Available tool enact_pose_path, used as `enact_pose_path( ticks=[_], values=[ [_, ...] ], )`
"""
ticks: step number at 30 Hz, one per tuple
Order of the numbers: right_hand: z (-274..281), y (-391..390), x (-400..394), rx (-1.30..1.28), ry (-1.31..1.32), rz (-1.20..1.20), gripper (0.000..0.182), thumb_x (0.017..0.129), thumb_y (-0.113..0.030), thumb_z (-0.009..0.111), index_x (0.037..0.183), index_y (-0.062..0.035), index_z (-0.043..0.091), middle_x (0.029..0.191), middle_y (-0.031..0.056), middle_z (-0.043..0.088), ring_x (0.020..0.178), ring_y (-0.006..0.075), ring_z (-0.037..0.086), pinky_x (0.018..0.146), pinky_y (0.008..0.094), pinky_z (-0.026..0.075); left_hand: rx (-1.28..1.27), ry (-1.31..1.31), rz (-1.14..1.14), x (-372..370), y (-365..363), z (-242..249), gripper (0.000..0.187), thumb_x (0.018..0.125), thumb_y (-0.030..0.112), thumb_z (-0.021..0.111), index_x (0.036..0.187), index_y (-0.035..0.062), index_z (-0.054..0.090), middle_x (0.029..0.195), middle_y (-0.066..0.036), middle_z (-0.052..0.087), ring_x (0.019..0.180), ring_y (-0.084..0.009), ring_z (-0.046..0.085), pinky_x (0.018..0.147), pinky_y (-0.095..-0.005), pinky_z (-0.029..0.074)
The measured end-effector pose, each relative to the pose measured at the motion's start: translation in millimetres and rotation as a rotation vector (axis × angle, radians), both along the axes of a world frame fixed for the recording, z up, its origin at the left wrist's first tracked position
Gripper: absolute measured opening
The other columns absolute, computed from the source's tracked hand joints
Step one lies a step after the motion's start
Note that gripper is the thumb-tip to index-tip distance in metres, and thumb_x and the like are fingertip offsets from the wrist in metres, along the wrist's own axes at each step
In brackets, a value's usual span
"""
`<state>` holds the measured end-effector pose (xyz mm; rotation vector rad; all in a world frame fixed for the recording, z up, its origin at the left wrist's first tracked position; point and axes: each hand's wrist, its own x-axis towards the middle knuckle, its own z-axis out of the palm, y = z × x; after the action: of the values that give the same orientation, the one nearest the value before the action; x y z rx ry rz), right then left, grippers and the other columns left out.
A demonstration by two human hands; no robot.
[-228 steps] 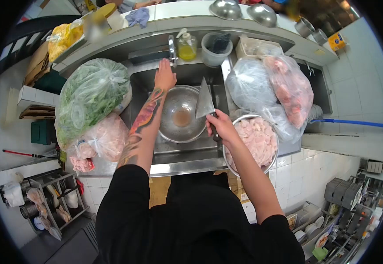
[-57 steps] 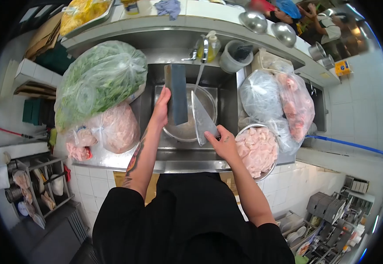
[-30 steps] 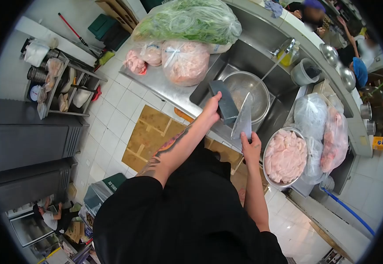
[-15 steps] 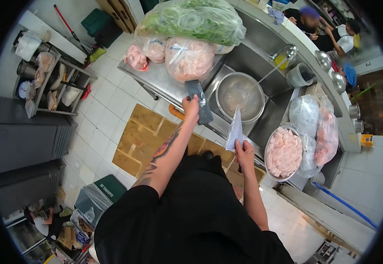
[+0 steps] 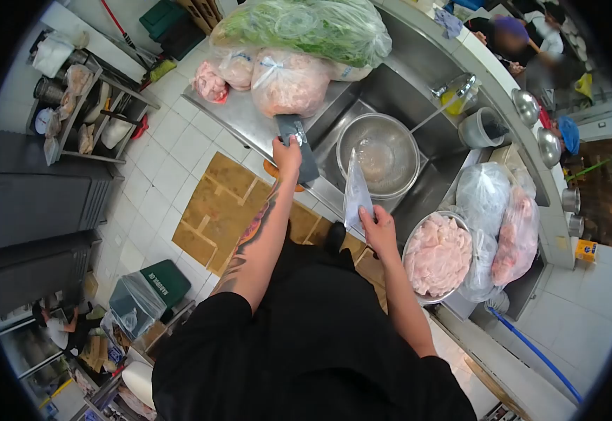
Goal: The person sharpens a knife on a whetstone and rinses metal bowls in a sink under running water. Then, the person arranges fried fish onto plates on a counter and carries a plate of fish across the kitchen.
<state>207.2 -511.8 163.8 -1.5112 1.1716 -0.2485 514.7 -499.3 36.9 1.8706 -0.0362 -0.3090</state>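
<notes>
My left hand (image 5: 288, 156) is closed on a dark grey flat block (image 5: 297, 149) at the counter's front edge, just below a knotted bag of pale meat (image 5: 288, 83). In my right hand (image 5: 378, 229) is a knife with a broad, pointed blade (image 5: 356, 193); its handle is mostly hidden by my fingers. The blade points up toward the sink, its tip by a round metal bowl (image 5: 378, 156). Water from the tap (image 5: 466, 84) runs toward this bowl. To the right of my right hand stands a bowl of pale raw meat pieces (image 5: 438, 254).
A big bag of green leaves (image 5: 306, 31) lies on the steel counter (image 5: 232, 126). Filled plastic bags (image 5: 516, 235) stand at the right. Cardboard (image 5: 214, 210) covers part of the floor. Other people are at the top right and bottom left.
Both my hands, with the block and the knife, have shifted slightly left in view. The camera view has turned a little, so the counter and bowls sit further left.
</notes>
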Motion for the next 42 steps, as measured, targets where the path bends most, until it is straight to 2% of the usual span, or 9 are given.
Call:
enact_pose_path(
  ticks=[4, 13, 18, 25, 30, 33, 36, 38, 42],
  values=[
    [-24, -25, -1, -0.043, -0.034, 0.077, 0.033, 0.094, -0.032, 0.068, 0.101, 0.0008, 0.067, 0.079, 0.0101, 0.067, 0.071, 0.0175, 0.061, 0.068, 0.0332, 0.048, 0.29, -0.153, 0.027, -11, -2, 23, 0.045, 0.089, 0.031, 0.07, 0.115, -0.0058, 0.063, 0.112, -0.026, 0.066, 0.107, -0.0418, 0.059, 0.096, -0.0463, 0.045],
    [-44, -39, 24, -0.031, 0.033, 0.222, 0.038, 0.092, -0.032, 0.069, 0.11, 0.0014, 0.067, 0.092, 0.0159, 0.071, 0.083, 0.0258, 0.066, 0.079, 0.0378, 0.051, 0.647, -0.24, -0.256, 6, 19, 56, 0.051, 0.085, 0.043, 0.074, 0.106, -0.0041, 0.071, 0.102, -0.025, 0.07, 0.098, -0.0405, 0.066, 0.09, -0.0471, 0.051],
    [-21, -37, 51, 0.176, -0.011, 0.113, 0.034, 0.093, -0.032, 0.069, 0.105, -0.0004, 0.064, 0.073, 0.0066, 0.063, 0.056, 0.0161, 0.057, 0.051, 0.033, 0.046, 0.44, -0.068, -0.282, 35, 28, 22, 0.061, 0.079, 0.047, 0.081, 0.108, -0.0065, 0.068, 0.099, -0.024, 0.071, 0.094, -0.0346, 0.07, 0.083, -0.0435, 0.055],
    [-17, -57, 82, 0.247, -0.035, 0.175, 0.031, 0.095, -0.034, 0.067, 0.099, -0.0037, 0.06, 0.066, 0.0016, 0.055, 0.046, 0.0092, 0.047, 0.041, 0.0265, 0.037, 0.345, 0.001, -0.306, 26, 40, 54, 0.071, 0.077, 0.048, 0.083, 0.118, -0.0061, 0.062, 0.107, -0.023, 0.069, 0.093, -0.0355, 0.069, 0.081, -0.0406, 0.055],
    [-51, -76, 67, -0.302, 0.093, 0.471, 0.058, 0.085, -0.053, 0.072, 0.082, 0.0029, 0.06, 0.066, 0.0152, 0.058, 0.054, 0.0224, 0.055, 0.054, 0.0406, 0.044, 0.327, -0.738, -0.61, -20, 69, 101, 0.055, 0.09, 0.034, 0.069, 0.129, -0.003, 0.057, 0.142, -0.023, 0.05, 0.134, -0.0397, 0.045, 0.107, -0.0541, 0.038],
    [-28, -62, 55, -0.244, 0.264, 0.592, 0.068, 0.08, -0.061, 0.074, 0.072, 0.0047, 0.057, 0.066, 0.0219, 0.057, 0.059, 0.0292, 0.057, 0.061, 0.0447, 0.044, 0.521, -0.83, -1.035, -87, 92, 145, 0.063, 0.096, 0.043, 0.059, 0.138, -0.0022, 0.052, 0.153, -0.022, 0.042, 0.147, -0.0389, 0.032, 0.116, -0.0608, 0.025],
    [-21, -57, 50, -0.29, 0.274, 0.611, 0.061, 0.08, -0.053, 0.079, 0.068, 0.0014, 0.055, 0.057, 0.0095, 0.046, 0.058, 0.0136, 0.041, 0.054, 0.0388, 0.038, 0.493, -0.742, -1.05, -117, 104, 121, 0.077, 0.099, 0.053, 0.048, 0.144, -0.0086, 0.044, 0.157, -0.023, 0.035, 0.15, -0.0383, 0.025, 0.12, -0.0618, 0.013],
    [-21, -59, 46, -0.264, 0.321, 0.628, 0.066, 0.078, -0.059, 0.077, 0.069, 0.0035, 0.057, 0.063, 0.0222, 0.058, 0.057, 0.0326, 0.055, 0.059, 0.0445, 0.044, 0.511, -0.731, -1.064, -122, 103, 121, 0.077, 0.099, 0.054, 0.048, 0.144, -0.0086, 0.044, 0.157, -0.023, 0.035, 0.15, -0.0379, 0.025, 0.12, -0.0625, 0.013],
    [-23, -65, 53, -0.262, 0.353, 0.658, 0.065, 0.078, -0.057, 0.078, 0.068, 0.0031, 0.057, 0.061, 0.0218, 0.056, 0.055, 0.0294, 0.056, 0.058, 0.0445, 0.043, 0.545, -0.718, -1.087, -119, 99, 118, 0.078, 0.098, 0.055, 0.047, 0.143, -0.0085, 0.044, 0.158, -0.022, 0.035, 0.15, -0.0356, 0.026, 0.118, -0.0668, 0.012]
  ],
)
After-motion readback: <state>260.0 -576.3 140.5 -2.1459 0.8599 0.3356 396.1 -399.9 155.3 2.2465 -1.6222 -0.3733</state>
